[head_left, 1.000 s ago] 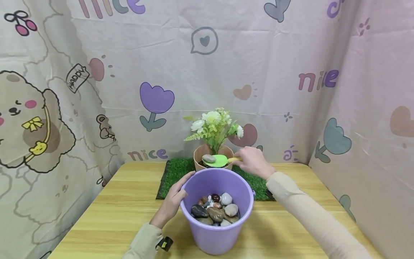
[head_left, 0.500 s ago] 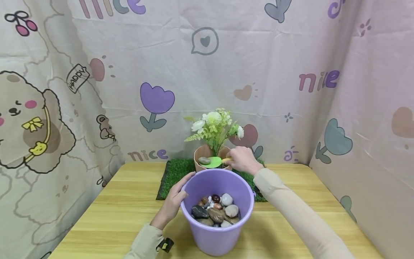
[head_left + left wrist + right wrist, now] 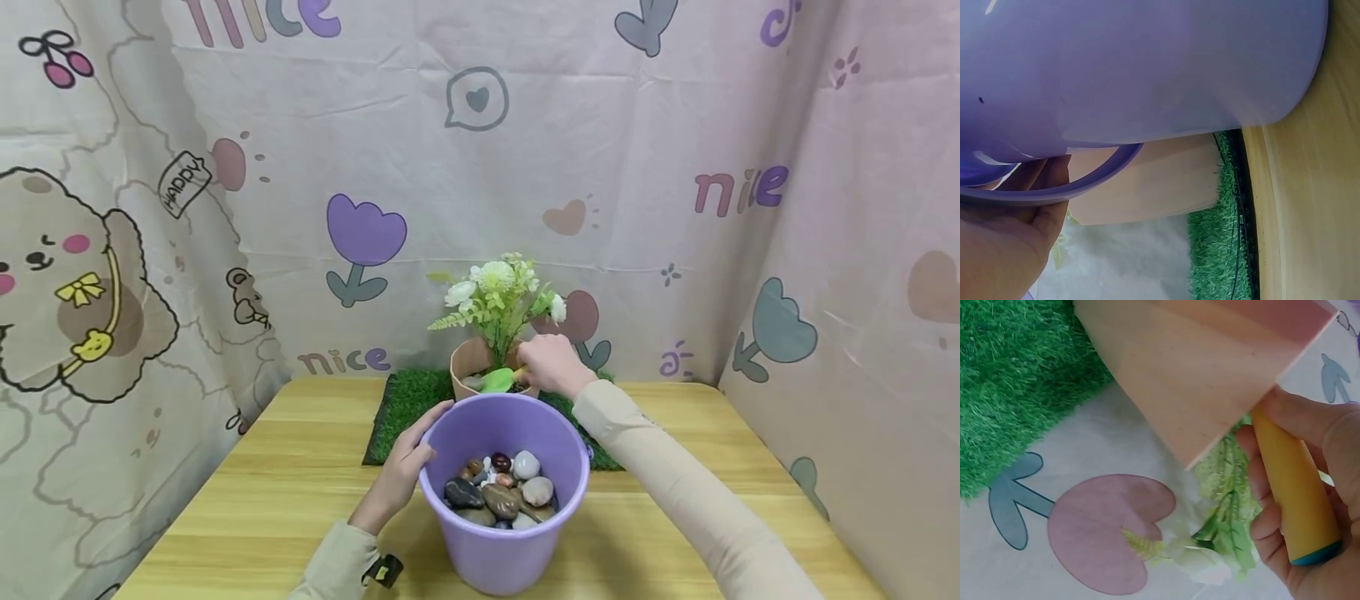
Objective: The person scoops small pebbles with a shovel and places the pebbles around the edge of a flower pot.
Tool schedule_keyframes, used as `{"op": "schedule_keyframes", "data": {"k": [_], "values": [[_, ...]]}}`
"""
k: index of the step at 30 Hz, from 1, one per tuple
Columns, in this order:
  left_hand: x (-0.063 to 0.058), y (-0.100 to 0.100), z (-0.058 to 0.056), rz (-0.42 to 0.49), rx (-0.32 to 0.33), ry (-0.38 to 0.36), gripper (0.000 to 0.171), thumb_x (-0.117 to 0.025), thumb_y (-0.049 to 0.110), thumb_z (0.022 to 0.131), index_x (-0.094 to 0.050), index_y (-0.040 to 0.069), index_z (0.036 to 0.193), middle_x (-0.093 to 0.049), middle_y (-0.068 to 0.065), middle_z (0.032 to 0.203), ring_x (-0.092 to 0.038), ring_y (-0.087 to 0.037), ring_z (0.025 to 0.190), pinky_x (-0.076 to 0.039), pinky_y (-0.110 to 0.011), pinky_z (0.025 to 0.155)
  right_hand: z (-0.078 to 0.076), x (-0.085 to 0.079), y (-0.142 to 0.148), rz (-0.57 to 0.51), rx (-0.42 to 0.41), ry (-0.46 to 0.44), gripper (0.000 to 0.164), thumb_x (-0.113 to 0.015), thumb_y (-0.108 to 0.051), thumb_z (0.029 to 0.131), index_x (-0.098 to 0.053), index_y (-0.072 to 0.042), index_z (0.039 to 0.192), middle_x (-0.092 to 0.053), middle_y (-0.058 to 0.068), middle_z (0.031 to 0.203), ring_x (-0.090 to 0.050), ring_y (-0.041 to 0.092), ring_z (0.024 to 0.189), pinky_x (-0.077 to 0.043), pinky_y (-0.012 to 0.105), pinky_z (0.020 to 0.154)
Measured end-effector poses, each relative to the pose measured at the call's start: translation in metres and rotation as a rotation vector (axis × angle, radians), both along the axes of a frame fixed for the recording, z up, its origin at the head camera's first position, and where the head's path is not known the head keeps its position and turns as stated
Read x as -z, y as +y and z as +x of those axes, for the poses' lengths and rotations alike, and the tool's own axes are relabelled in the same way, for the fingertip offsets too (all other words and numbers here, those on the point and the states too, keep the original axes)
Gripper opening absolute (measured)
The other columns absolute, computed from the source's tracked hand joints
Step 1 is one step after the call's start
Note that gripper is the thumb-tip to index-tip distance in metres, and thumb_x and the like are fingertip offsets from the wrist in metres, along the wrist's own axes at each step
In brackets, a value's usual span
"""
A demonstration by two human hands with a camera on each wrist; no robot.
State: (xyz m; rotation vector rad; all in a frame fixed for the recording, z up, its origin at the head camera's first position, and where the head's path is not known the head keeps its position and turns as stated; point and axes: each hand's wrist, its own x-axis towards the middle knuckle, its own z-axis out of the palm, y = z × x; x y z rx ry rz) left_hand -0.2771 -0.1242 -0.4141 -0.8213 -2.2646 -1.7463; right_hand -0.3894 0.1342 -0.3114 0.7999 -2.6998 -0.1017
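Note:
My left hand [image 3: 402,465] grips the purple bucket [image 3: 504,554] at its left rim. In the left wrist view its fingers pass behind the curved purple bucket handle [image 3: 1100,178]. Several smooth stones [image 3: 501,500] in brown, black, grey and white lie inside. Beyond the bucket, my right hand [image 3: 553,365] holds a small trowel with a green blade [image 3: 498,381]; its yellow handle [image 3: 1297,487] fills my palm in the right wrist view. The blade tips down into the peach flowerpot [image 3: 467,358], with a grey stone [image 3: 472,382] at its tip.
White artificial flowers [image 3: 495,275] with green leaves rise from the pot. Beneath it lies a green artificial turf mat [image 3: 408,400] on the wooden table [image 3: 262,492]. A printed cloth [image 3: 480,167] hangs behind and at both sides.
My right hand has moved left with the trowel, bringing blade and stone down from over the pot to inside its rim. The left hand and bucket stay in place.

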Motion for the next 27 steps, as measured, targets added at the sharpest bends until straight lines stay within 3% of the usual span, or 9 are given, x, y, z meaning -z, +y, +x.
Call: {"op": "schedule_keyframes", "data": {"k": [4, 9, 16, 27], "values": [[0.000, 0.000, 0.001, 0.012, -0.003, -0.010, 0.070, -0.038, 0.001, 0.081, -0.037, 0.006, 0.151, -0.044, -0.016, 0.150, -0.052, -0.037, 0.128, -0.048, -0.027, 0.096, 0.003, -0.005, -0.001, 0.020, 0.037, -0.001, 0.026, -0.078, -0.033, 0.081, -0.065, -0.021, 0.061, -0.056, -0.006, 0.057, -0.049, 0.015, 0.052, -0.042, 0.035, 0.049], [-0.001, 0.001, 0.002, 0.016, -0.004, -0.012, 0.070, -0.038, 0.001, 0.081, -0.037, 0.005, 0.151, -0.044, -0.017, 0.150, -0.051, -0.037, 0.128, -0.048, -0.026, 0.096, 0.008, -0.012, 0.004, 0.040, 0.071, -0.072, 0.035, -0.077, -0.033, 0.081, -0.058, -0.018, 0.056, -0.045, -0.006, 0.052, -0.044, 0.015, 0.052, -0.039, 0.035, 0.049], [-0.001, 0.001, 0.001, 0.021, -0.004, -0.004, 0.070, -0.039, 0.001, 0.080, -0.038, 0.005, 0.150, -0.045, -0.017, 0.149, -0.052, -0.037, 0.127, -0.049, -0.027, 0.095, 0.007, -0.016, 0.018, 0.022, 0.095, -0.083, 0.023, -0.078, -0.038, 0.079, -0.069, -0.023, 0.064, -0.062, -0.005, 0.063, -0.057, 0.020, 0.058, -0.045, 0.041, 0.052], [0.001, 0.002, 0.000, 0.019, -0.009, -0.001, 0.070, -0.039, 0.002, 0.080, -0.039, 0.006, 0.150, -0.045, -0.017, 0.149, -0.052, -0.037, 0.126, -0.049, -0.027, 0.095, 0.011, -0.022, 0.040, -0.042, 0.095, -0.130, 0.024, -0.072, -0.042, 0.083, -0.072, -0.026, 0.066, -0.060, -0.005, 0.061, -0.054, 0.018, 0.058, -0.041, 0.037, 0.050]]}}
